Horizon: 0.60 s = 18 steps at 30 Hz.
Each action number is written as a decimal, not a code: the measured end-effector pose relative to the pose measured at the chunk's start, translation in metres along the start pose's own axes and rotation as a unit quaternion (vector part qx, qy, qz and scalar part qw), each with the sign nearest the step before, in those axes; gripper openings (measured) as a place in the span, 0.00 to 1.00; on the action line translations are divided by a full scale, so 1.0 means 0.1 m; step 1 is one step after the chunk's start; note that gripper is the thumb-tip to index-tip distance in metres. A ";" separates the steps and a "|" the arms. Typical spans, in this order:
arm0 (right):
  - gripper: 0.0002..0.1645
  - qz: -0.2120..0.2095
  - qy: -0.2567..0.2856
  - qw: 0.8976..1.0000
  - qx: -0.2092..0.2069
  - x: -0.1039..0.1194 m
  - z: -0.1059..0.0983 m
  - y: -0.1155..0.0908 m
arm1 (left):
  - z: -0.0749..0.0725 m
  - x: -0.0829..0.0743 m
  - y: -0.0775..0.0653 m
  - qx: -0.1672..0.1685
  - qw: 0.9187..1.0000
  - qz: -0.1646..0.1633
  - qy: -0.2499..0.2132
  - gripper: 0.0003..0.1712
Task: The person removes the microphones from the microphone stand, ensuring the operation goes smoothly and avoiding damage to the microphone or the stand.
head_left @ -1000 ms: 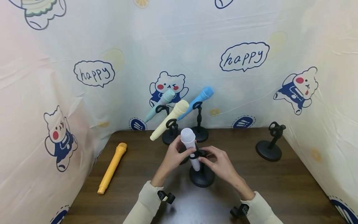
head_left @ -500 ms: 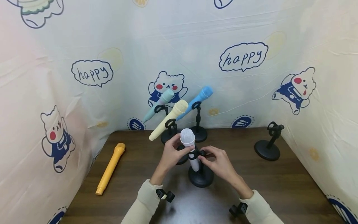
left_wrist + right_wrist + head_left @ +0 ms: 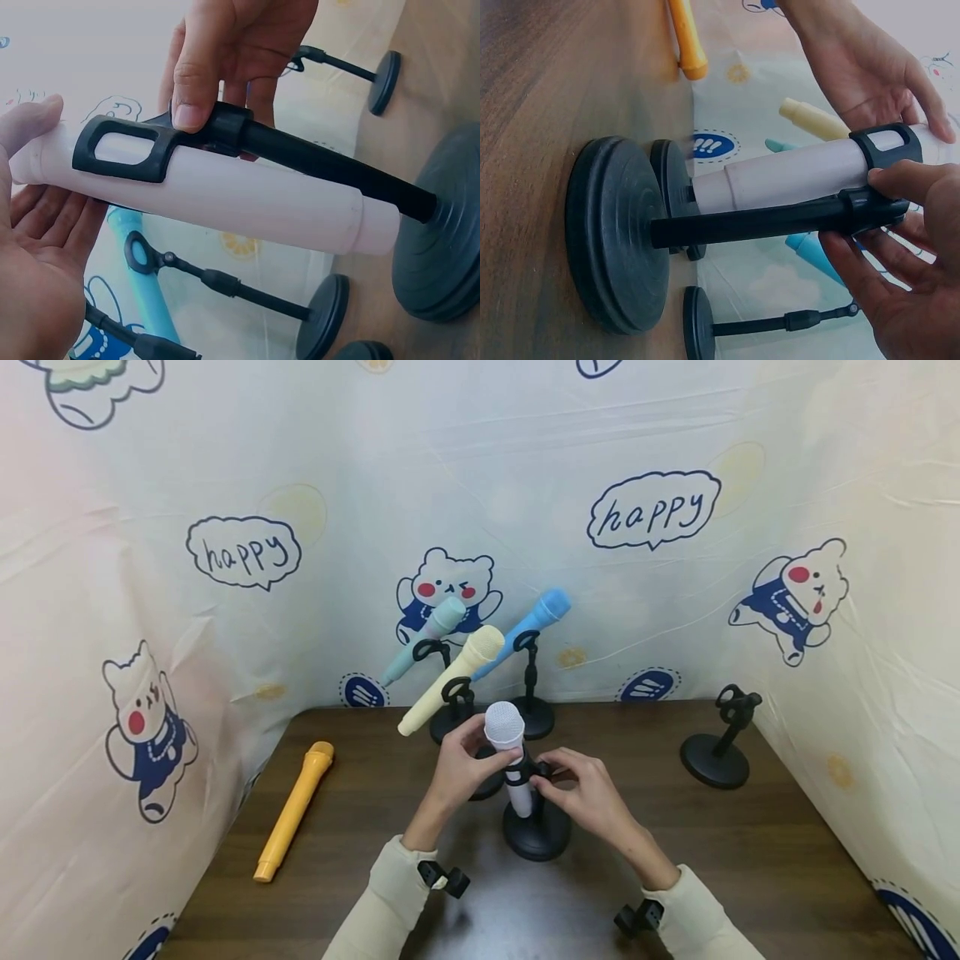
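A white microphone (image 3: pixel 519 793) sits in the ring clip (image 3: pixel 161 161) of a black microphone stand (image 3: pixel 757 227), tilted along its pole. My left hand (image 3: pixel 459 768) holds the microphone just below its mesh head, thumb on one side and fingers on the other. My right hand (image 3: pixel 588 789) pinches the stand at the joint behind the clip, as the right wrist view shows. The stand's round base (image 3: pixel 536 833) rests on the table. In the left wrist view the right thumb (image 3: pixel 191 105) presses on the black joint, close beside the clip.
Behind stand cream (image 3: pixel 450 681), teal (image 3: pixel 425 639) and blue (image 3: pixel 525 631) microphones on black stands. Another stand's base (image 3: pixel 487 787) shows behind my left hand. A yellow microphone (image 3: pixel 294 814) lies at the left, and a bare stand (image 3: pixel 720 752) is at the back right.
Both hands keep their hold on the white microphone and its stand, with hardly any movement. The head view shifts slightly.
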State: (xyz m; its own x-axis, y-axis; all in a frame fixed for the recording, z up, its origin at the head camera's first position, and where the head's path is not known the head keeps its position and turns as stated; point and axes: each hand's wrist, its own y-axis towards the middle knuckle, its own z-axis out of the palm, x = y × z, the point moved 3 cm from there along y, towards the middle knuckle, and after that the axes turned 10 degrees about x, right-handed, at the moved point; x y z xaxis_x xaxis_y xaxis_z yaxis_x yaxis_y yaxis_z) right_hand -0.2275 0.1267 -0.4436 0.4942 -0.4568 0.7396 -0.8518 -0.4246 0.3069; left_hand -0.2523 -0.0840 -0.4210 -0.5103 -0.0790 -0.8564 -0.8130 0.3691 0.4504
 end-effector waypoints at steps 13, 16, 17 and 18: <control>0.14 0.013 -0.003 1.000 0.010 0.06 -0.01 0.02 | -0.01 0.01 0.02 -0.009 1.000 0.002 -0.020 0.29; 0.14 0.011 -0.004 1.000 0.010 0.07 0.00 0.02 | -0.02 0.01 0.02 -0.013 1.000 0.002 -0.020 0.28; 0.14 0.011 -0.003 1.000 0.010 0.07 0.00 0.03 | -0.02 0.02 0.02 -0.013 1.000 0.001 -0.019 0.28; 0.14 0.011 -0.003 1.000 0.010 0.07 0.00 0.03 | -0.02 0.02 0.02 -0.013 1.000 0.000 -0.018 0.28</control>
State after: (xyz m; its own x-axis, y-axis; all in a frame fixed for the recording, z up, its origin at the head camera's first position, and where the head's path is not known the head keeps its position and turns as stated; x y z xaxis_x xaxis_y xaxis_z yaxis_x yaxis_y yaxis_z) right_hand -0.2261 0.1219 -0.4377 0.4770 -0.4708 0.7421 -0.8585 -0.4302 0.2789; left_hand -0.2554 -0.0852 -0.4210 -0.5009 -0.0455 -0.8643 -0.8200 0.3444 0.4571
